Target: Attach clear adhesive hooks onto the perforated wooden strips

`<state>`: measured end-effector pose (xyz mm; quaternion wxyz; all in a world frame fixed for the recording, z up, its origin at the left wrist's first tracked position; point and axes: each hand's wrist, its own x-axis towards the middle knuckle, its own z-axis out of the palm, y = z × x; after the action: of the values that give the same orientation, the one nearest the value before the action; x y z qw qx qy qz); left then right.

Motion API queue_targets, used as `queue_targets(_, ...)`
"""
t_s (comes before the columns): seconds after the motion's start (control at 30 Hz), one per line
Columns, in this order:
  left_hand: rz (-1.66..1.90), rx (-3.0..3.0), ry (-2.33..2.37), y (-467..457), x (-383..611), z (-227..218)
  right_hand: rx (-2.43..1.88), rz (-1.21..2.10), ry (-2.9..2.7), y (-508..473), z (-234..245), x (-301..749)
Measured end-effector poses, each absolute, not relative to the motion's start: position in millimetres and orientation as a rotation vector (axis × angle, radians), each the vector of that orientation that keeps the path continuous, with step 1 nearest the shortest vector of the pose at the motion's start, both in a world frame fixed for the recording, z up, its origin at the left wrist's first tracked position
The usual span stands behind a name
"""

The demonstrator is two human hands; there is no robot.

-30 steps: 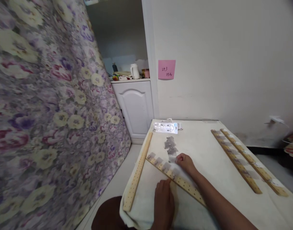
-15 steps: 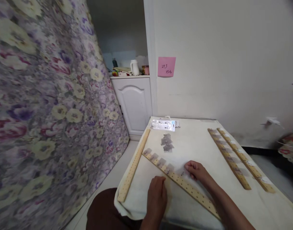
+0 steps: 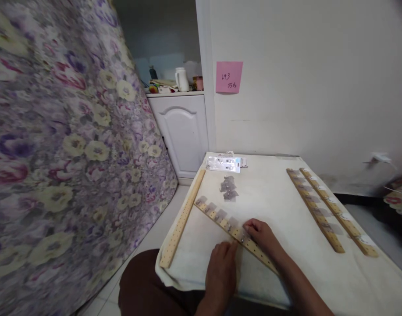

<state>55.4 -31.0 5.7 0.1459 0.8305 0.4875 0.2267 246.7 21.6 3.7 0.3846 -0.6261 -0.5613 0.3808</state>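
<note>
A long wooden strip with rows of holes point(image 3: 220, 220) lies slanted on the white-covered table point(image 3: 279, 206), with several small clear bags fixed along its upper end. My right hand point(image 3: 261, 236) pinches a small clear bag against the strip near its middle. My left hand point(image 3: 221, 271) rests on the table just below the strip, fingers curled, its fingertips touching the strip's edge. A little pile of small clear bags point(image 3: 229, 189) lies above the strip.
Another bare wooden strip point(image 3: 182, 219) runs along the table's left edge. Two filled strips point(image 3: 329, 210) lie at the right. A clear blister pack point(image 3: 224, 163) sits at the far edge. A floral mattress point(image 3: 56, 145) leans at the left; a white cabinet point(image 3: 181, 131) stands behind.
My right hand went from the bag pile down past the strip and now sits on the strip near its middle. My left hand shifted slightly. The view tilted down a little.
</note>
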Motion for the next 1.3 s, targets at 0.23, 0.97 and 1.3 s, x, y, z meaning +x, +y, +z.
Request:
queue_targets(0.23,0.555,2.478,1.422,-29.5,58.7,7.8,-1.617,0.941,-1.466,22.2,6.6,246.6)
queue_targets(0.97,0.465,2.537,1.434,-30.3,59.8,12.4,-1.617,0.911,-1.491,19.2,6.1,247.4)
queue_targets(1.3,0.474,2.558,1.444,-31.8,59.4,13.6,-1.608,0.913,-1.487,18.3,6.8,246.2)
